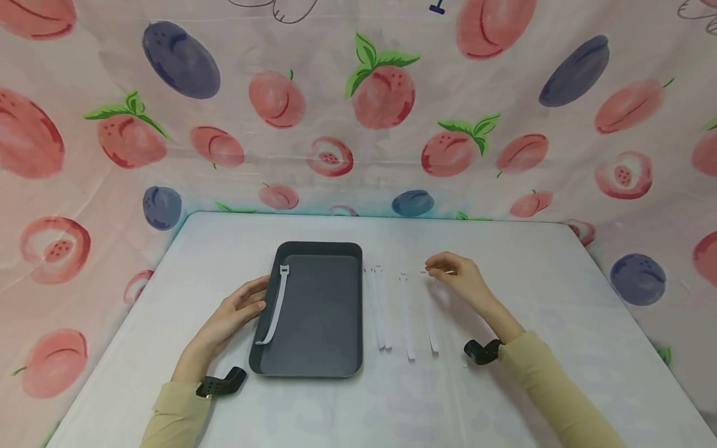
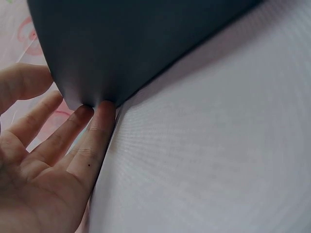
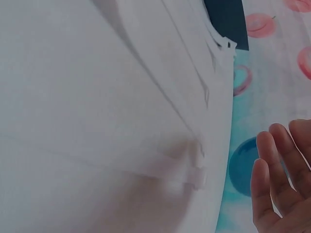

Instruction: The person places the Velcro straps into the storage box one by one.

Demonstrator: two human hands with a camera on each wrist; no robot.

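My left hand (image 1: 238, 308) rests its fingertips against the left side of a dark grey rectangular tray (image 1: 319, 311). In the left wrist view, fairly straight fingers (image 2: 83, 145) touch the tray's outer wall low by the table. Inside the tray, along its left side, lies a white strap (image 1: 278, 305) with a slotted head and a bent tail. More white straps lie lengthwise on the table, right of the tray. My right hand (image 1: 456, 277) hovers by the head of the rightmost strap (image 1: 430, 317); in the right wrist view its extended fingers (image 3: 274, 170) appear apart from that strap.
Close to the tray's right wall lie white straps (image 1: 381, 317) side by side, then a separate strap (image 1: 407, 320). A white cloth covers the table (image 1: 532, 280). Behind it hangs a fruit-patterned curtain (image 1: 358, 186). Black wrist cameras (image 1: 483, 352) sit on both wrists.
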